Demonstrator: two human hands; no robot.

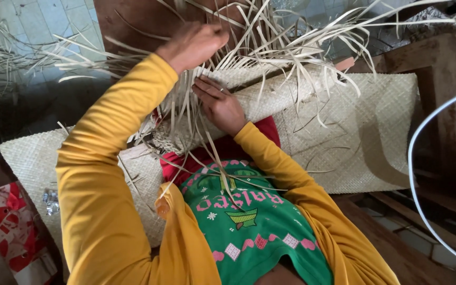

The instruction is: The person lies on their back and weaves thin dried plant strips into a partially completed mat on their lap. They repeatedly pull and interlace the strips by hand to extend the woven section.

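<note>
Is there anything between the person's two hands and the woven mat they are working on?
Nothing visible stands between. The right hand lies flat on the woven mat, and the left hand is already among the loose strips at its unfinished edge. Only hanging strips cross in front of the arms.

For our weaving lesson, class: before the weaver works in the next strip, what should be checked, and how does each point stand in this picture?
1. Left hand grips loose strips: ok, fist closed among them.
2. Right hand steadies the woven mat: ok, lying flat on the rolled edge.
3. Strips untangled: not ok, they cross and splay.
4. Finished mat lying flat: ok on the right part.
5. Which strip comes next: cannot tell.
</note>
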